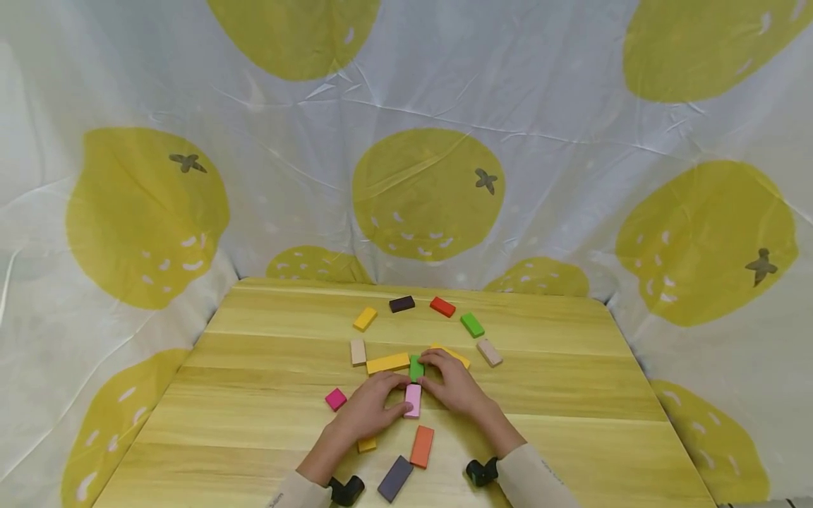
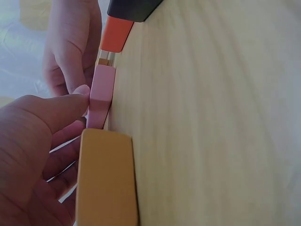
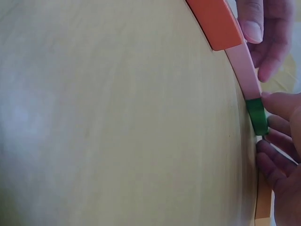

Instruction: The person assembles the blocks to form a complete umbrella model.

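Observation:
My left hand (image 1: 368,406) is at a pink block (image 1: 413,402) lying flat on the table, pinching it between the thumb and index finger. In the left wrist view the thumb presses on that pink block (image 2: 101,92). Just beyond it lies a green block (image 1: 416,368), pinched by my right hand (image 1: 459,384), thumb near its close end and fingers at the far end. Pink and green stand nearly end to end in the right wrist view. A long yellow block (image 1: 387,363) lies left of the green one; another yellow block (image 1: 462,360) is partly hidden behind the right hand.
An arc of blocks lies beyond: beige (image 1: 358,352), yellow (image 1: 365,318), black (image 1: 401,304), red (image 1: 442,306), green (image 1: 472,324) and beige (image 1: 489,352). Nearer are orange (image 1: 422,446), dark grey (image 1: 395,478) and magenta (image 1: 336,399) blocks. A lemon-print curtain (image 1: 552,155) surrounds the table.

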Demonstrator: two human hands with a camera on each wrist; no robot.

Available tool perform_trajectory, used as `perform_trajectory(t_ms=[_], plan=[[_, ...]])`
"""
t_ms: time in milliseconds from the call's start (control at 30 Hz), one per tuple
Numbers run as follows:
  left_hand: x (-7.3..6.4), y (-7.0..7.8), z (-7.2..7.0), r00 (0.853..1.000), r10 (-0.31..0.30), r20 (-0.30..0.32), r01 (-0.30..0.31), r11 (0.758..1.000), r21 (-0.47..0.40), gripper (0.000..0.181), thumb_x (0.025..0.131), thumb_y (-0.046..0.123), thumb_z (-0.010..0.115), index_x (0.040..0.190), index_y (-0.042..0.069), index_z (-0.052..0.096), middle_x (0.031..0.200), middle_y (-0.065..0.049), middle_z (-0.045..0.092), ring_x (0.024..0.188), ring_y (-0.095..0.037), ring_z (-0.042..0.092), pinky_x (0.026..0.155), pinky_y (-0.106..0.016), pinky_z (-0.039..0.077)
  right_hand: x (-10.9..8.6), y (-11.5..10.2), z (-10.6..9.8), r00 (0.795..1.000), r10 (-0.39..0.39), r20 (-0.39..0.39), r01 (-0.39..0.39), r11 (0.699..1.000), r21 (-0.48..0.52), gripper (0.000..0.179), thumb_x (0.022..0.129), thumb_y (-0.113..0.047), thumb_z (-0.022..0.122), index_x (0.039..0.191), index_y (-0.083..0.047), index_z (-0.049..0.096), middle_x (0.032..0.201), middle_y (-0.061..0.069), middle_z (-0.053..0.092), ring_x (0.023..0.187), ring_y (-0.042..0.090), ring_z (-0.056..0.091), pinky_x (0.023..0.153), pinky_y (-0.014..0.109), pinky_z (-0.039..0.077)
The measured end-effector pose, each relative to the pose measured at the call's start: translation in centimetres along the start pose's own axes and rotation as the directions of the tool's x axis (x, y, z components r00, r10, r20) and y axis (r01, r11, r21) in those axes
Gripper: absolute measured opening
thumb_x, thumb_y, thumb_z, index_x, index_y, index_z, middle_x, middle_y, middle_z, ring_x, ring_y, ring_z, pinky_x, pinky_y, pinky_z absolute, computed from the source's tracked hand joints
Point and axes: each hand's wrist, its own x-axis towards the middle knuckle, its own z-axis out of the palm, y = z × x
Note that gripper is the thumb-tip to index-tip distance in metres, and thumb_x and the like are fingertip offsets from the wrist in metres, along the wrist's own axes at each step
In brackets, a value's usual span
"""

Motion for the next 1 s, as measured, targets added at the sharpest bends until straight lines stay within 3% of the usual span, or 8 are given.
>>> perform_trajectory(t_ms=[400, 800, 1000], plan=[[0.05, 0.34, 0.2, 1.0, -0.018, -0.008, 0.018, 1.0, 0.014, 0.047, 0.098, 0.039, 0.07, 0.138, 0.016, 0.064, 0.14, -0.002, 0.065, 0.137, -0.027, 0.055, 0.113, -0.05, 0.047, -0.12, -0.11, 0.12, 1.0, 0.0, -0.004, 0.0, 1.0, -0.005, 0.038, 0.101, -0.027, 0.068, 0.136, -0.011, 0.066, 0.144, 0.004, 0.059, 0.137, 0.025, 0.055, 0.115, 0.048, 0.046], [-0.02, 0.06, 0.51, 0.999, -0.047, -0.014, 0.046, 0.998, -0.029, 0.047, 0.098, 0.039, 0.07, 0.14, 0.017, 0.063, 0.142, -0.002, 0.062, 0.137, -0.026, 0.055, 0.113, -0.05, 0.047, -0.71, 0.3, -0.46, 0.994, -0.006, 0.111, 0.01, 0.999, -0.041, 0.062, 0.096, -0.036, 0.072, 0.15, -0.014, 0.054, 0.159, 0.002, 0.045, 0.149, 0.028, 0.042, 0.12, 0.053, 0.038], [0.06, 0.15, 0.48, 0.999, -0.045, -0.014, 0.045, 0.998, -0.033, 0.048, 0.098, 0.038, 0.07, 0.14, 0.017, 0.063, 0.142, -0.003, 0.063, 0.137, -0.026, 0.055, 0.112, -0.05, 0.047, -0.92, 0.73, -0.54, 0.992, -0.015, 0.127, 0.019, 0.999, -0.035, 0.065, 0.096, -0.04, 0.071, 0.153, -0.017, 0.05, 0.162, 0.002, 0.042, 0.151, 0.028, 0.038, 0.121, 0.054, 0.036]])
